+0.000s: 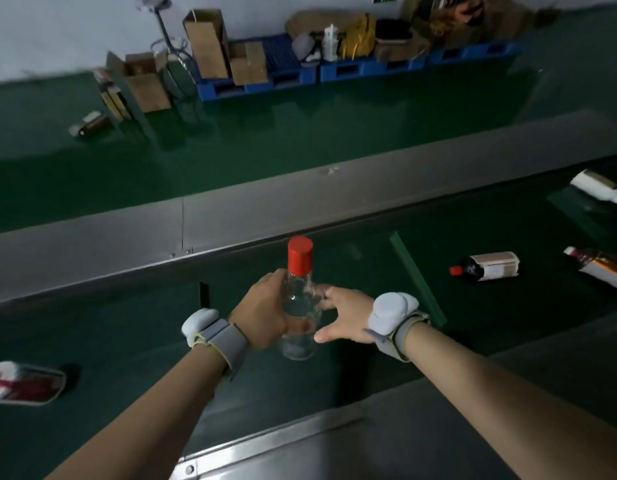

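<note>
A clear glass bottle (300, 306) with a red cap (300, 255) stands upright above the dark green conveyor belt (127, 341). My left hand (262, 311) grips its body from the left, fingers wrapped behind the glass. My right hand (341, 318) is at the bottle's right side with fingers spread and straight, fingertips close to or touching the glass. Both wrists wear grey strapped sensor bands.
Labelled bottles lie on the belt: a dark one with red cap (487, 266), two at the right edge (598, 188) (601, 268), and one at the left (23, 382). Metal rails (196, 230) flank the belt. Cardboard boxes (206, 43) and blue pallets (335, 69) line the far wall.
</note>
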A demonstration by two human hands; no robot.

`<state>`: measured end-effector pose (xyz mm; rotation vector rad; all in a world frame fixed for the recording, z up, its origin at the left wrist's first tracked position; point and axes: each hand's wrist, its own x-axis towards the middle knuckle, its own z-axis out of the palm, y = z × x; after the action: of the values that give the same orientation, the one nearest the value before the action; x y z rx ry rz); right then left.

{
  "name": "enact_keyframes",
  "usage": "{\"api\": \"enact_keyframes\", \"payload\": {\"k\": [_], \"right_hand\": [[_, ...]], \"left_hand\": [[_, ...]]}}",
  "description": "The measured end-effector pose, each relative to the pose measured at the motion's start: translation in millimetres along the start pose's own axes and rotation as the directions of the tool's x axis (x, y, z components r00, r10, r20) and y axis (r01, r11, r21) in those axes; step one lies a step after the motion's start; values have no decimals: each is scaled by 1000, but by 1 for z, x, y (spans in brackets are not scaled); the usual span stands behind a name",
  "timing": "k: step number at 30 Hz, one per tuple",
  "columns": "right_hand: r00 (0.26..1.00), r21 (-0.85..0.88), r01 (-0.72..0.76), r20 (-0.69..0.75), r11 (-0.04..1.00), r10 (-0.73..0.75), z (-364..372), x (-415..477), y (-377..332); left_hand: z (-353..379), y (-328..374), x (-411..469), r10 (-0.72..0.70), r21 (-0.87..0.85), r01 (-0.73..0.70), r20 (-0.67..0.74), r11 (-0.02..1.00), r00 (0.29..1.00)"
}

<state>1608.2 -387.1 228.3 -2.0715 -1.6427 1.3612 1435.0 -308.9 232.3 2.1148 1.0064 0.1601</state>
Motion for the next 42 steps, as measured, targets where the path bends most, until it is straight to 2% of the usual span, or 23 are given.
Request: {"api": "enact_keyframes", "payload": {"k": [6,16,22,35,38,42], "right_hand": [[998,38,16,-58,999,-14,22,71,57],[995,-88,27,-92,996,-35,57,173,116],[993,-182,6,-118,983,-27,64,203,136],[995,-267,-50,-91,962,26,75,217,148],[995,-277,-78,-81,958,58,74,214,144],[987,-272,-151,-102,950,127,75,204,142]], "left_hand": [[55,-49,51,-42,4,42,22,999,999],[109,-134,116,-76,78,66,122,995,990],[130,-158,134,-76,48,73,78,996,994],[148,-170,135,-97,73,92,69,993,993],[145,-162,133,-160,131,150,72,980,984],[136,-149,116,-273,246,274,-37,930,961]]}}
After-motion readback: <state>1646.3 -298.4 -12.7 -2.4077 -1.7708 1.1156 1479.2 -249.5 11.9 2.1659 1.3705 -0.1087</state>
